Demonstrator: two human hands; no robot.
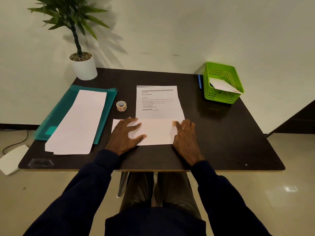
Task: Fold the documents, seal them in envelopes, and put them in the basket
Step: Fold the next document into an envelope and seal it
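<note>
- The dark brown square wooden table (221, 133) bears everything else.
- A green leafy plant in a white round pot (84, 68) stands on the far left corner.
- A teal translucent plastic folder (59, 113) lies flat at the left.
- A stack of long white paper sheets (80, 121) rests on the folder and overhangs its near edge.
- A white printed document (156, 99), creased across, lies in the middle. Its near edge is tucked under the envelope.
- A white rectangular paper envelope (156, 132) lies flat near the front edge, under both hands.
- A lime-green perforated plastic basket (219, 97) sits at the far right corner. Another white envelope (221, 85) leans inside it.
- The left hand (124, 135) lies flat with its fingers spread, pressing the envelope's left half and grasping nothing.
- The right hand (186, 138) presses its index fingertip on the envelope's right end.
- A small roll of patterned tape (121, 105) stands between the folder and the document.
- A blue pen (199, 81) lies just left of the basket.
- A small tan sticker (173, 123) sits under that fingertip.
</note>
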